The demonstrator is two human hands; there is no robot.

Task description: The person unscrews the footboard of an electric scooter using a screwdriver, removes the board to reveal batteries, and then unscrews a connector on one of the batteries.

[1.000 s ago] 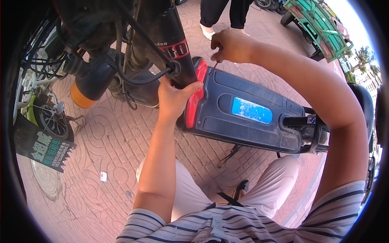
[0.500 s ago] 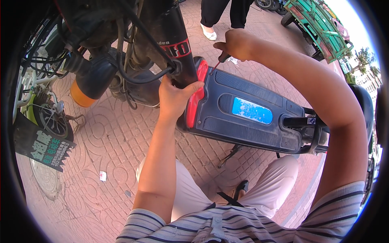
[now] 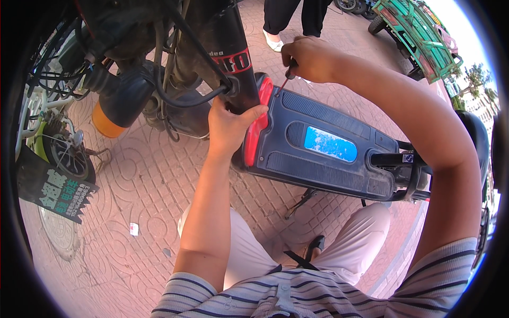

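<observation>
A screwdriver (image 3: 290, 74) with a dark handle and a thin red shaft is in the grip of my right hand (image 3: 313, 59). Its tip meets the far front corner of a scooter's black footboard (image 3: 328, 119), which has a worn blue panel (image 3: 330, 144) in its middle. My left hand (image 3: 229, 124) wraps round the base of the black steering column (image 3: 233, 58), thumb lying over the red trim (image 3: 257, 124) at the footboard's front edge. What the left fingers touch behind the column is hidden.
Cables (image 3: 159, 63) and a dark round part with an orange rim (image 3: 108, 122) hang at the left. A dark sign (image 3: 58, 193) stands before a green-wheeled bike. Beyond the scooter are a standing person's legs (image 3: 291, 18) and a green cargo tricycle (image 3: 416, 40). Patterned red paving (image 3: 143, 185) lies underneath.
My right hand has turned about the screwdriver's handle, its fingers now wrapped differently. The screwdriver's tip stays at the same corner, and my left hand has hardly moved.
</observation>
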